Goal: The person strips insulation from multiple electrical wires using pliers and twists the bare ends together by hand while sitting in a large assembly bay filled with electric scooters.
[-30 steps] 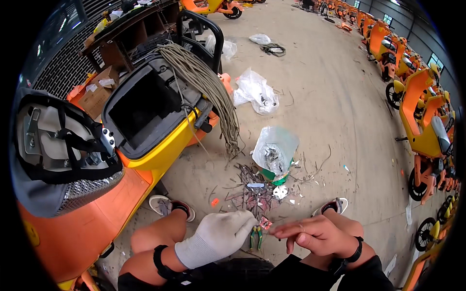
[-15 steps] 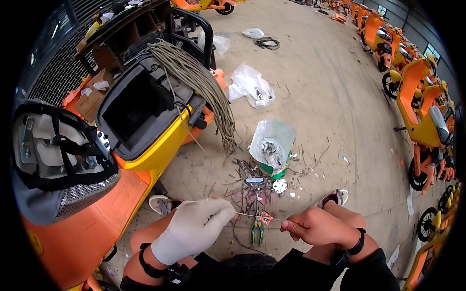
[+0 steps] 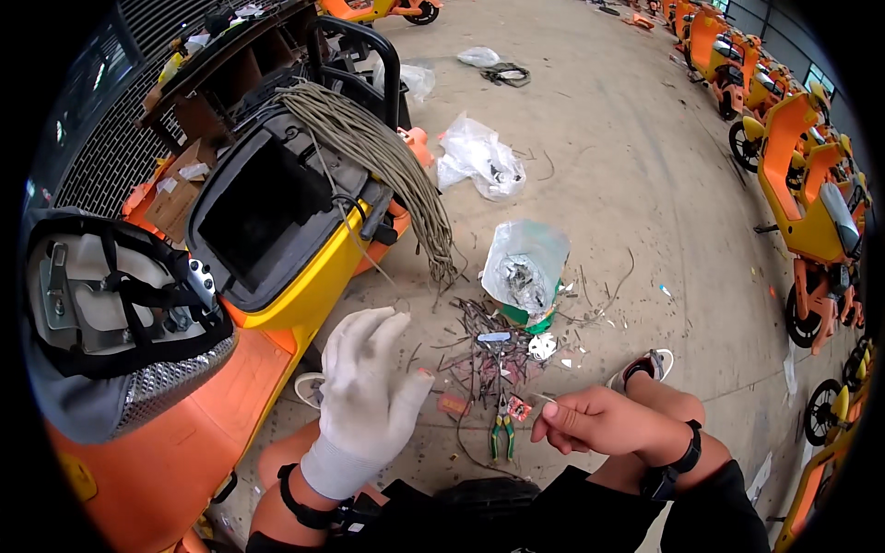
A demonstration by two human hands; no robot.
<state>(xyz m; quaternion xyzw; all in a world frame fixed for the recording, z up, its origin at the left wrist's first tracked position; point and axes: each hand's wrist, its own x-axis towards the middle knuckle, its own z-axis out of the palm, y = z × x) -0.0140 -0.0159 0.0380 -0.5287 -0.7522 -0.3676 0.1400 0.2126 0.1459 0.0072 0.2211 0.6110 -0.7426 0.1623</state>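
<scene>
My left hand (image 3: pixel 364 392), in a whitish glove, is raised with its fingers apart and nothing in them. My bare right hand (image 3: pixel 595 419) pinches a thin pale strand (image 3: pixel 544 397) between thumb and forefinger; a short end sticks out toward the left. On the floor between my hands lie pliers (image 3: pixel 502 436) with green and yellow handles. Beside them is a small red and white piece (image 3: pixel 519 408), and a flat reddish piece (image 3: pixel 452 405) lies nearer my left hand. Dark wire scraps (image 3: pixel 475 336) are heaped just beyond.
A white and green bag (image 3: pixel 525 267) stands open past the scraps, with a crumpled clear bag (image 3: pixel 479 158) farther off. At left, an orange and yellow scooter (image 3: pixel 318 295) carries coiled rope (image 3: pixel 369 152) and a grey open bag (image 3: pixel 120 304). Scooters (image 3: pixel 797 198) line the right side.
My left hand has let go of the strand stretched between both hands, moved up and left, and opened. My right hand keeps its pinch, nearly in place.
</scene>
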